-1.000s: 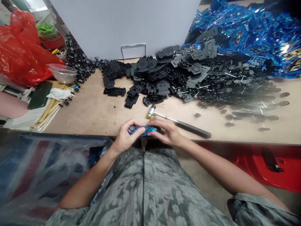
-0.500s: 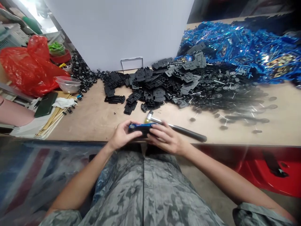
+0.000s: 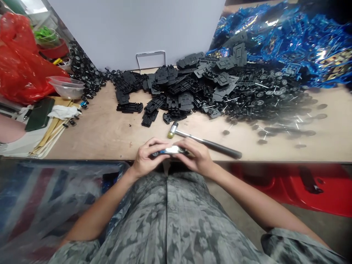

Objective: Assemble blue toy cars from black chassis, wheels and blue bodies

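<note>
Blue shiny toy car [image 3: 171, 150] sits at the near edge of the wooden table [image 3: 96, 137], held tight in the left hand [image 3: 148, 157] and the right hand [image 3: 194, 156]. A small hammer [image 3: 205, 143] lies just past them, near a big pile of black car parts [image 3: 176, 91].

No readable text, printing on the shiny blue pile [image 3: 327, 58] too blurred to read

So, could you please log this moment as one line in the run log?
left hand: grips shiny toy car | right hand: grips same car | nearby: soft-faced mallet on wooden bench
</note>
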`<state>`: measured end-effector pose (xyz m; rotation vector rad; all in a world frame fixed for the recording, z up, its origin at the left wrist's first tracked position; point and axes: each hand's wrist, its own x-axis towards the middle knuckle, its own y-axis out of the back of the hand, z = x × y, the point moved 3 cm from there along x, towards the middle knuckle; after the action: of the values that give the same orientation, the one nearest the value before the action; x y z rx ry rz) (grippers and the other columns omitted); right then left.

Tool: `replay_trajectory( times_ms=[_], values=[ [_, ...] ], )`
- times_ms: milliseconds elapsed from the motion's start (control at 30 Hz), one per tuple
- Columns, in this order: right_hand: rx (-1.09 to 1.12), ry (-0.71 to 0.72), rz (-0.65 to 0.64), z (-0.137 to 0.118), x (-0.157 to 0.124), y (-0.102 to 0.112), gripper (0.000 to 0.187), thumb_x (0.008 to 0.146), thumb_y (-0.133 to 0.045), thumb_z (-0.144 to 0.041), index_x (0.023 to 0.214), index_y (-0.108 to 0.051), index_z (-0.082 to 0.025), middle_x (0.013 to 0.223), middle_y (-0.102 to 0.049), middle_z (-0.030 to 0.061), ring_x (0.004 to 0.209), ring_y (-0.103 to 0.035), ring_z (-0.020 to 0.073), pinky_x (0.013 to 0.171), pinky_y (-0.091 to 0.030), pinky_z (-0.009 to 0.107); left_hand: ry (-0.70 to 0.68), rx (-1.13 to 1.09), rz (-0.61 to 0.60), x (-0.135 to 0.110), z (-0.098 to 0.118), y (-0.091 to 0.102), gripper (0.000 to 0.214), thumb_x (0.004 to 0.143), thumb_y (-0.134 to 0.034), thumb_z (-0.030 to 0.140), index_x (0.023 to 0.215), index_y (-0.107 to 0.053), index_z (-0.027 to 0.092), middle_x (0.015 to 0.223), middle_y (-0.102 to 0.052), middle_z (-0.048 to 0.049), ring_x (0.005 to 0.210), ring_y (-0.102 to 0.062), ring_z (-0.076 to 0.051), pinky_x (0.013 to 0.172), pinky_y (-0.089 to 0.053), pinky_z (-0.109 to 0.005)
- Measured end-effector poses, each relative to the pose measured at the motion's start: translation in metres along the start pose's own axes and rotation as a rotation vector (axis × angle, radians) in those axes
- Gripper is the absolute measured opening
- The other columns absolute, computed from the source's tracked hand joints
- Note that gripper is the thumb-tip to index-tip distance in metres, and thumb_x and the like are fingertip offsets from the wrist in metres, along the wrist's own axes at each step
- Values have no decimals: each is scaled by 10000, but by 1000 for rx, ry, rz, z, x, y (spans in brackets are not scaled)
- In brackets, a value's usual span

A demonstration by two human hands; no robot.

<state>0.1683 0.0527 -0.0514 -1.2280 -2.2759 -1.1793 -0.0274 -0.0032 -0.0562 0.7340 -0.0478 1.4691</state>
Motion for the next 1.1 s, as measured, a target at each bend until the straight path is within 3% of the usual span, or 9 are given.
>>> replay_trajectory(
  times_ms=[133,333,500,733,867,1100],
  values=[
    [6,-14,33,0,0,-3,205,952,-674,-191,1156,-659,-171,926,-740,98,808,-679,208,743,-588,363,-16,2,72,-3,0,-4,403,866,-765,109,1244,-744,247,1103,-704,-76,1014,-709,-173,917,-595,-299],
    [-25,131,-7,4,-5,-2,385,971,-604,-126,1346,-613,-214,1214,-702,164,1100,-705,250,883,-626,405,38,11,40,0,2,-2,394,857,-774,120,1234,-725,224,1130,-691,-81,1062,-688,-179,972,-578,-325],
    [-6,190,-40,3,-3,0,343,957,-613,-110,1287,-661,-190,1203,-700,186,1066,-713,256,857,-630,412,65,-19,42,0,0,0,298,837,-806,156,1122,-733,207,1127,-701,-93,1071,-686,-201,972,-573,-361],
    [70,-11,33,2,3,0,350,940,-687,-189,1289,-661,-178,1022,-735,125,912,-719,222,786,-631,365,73,-66,103,-2,0,-3,203,837,-813,181,1030,-756,201,1069,-729,-96,994,-723,-200,908,-596,-352],
    [87,-102,17,-2,4,-3,202,958,-649,-198,1145,-724,-184,952,-719,105,852,-703,216,736,-612,353,65,-65,111,-2,-1,-4,180,845,-803,171,1015,-752,204,1063,-738,-95,980,-731,-198,887,-605,-347],
    [59,-105,27,-1,3,-3,250,938,-694,-190,1184,-693,-154,973,-711,117,859,-692,209,741,-593,337,55,-39,122,-2,-2,-5,196,849,-795,162,1035,-754,207,1061,-728,-84,974,-722,-186,884,-602,-336]
  ],
)
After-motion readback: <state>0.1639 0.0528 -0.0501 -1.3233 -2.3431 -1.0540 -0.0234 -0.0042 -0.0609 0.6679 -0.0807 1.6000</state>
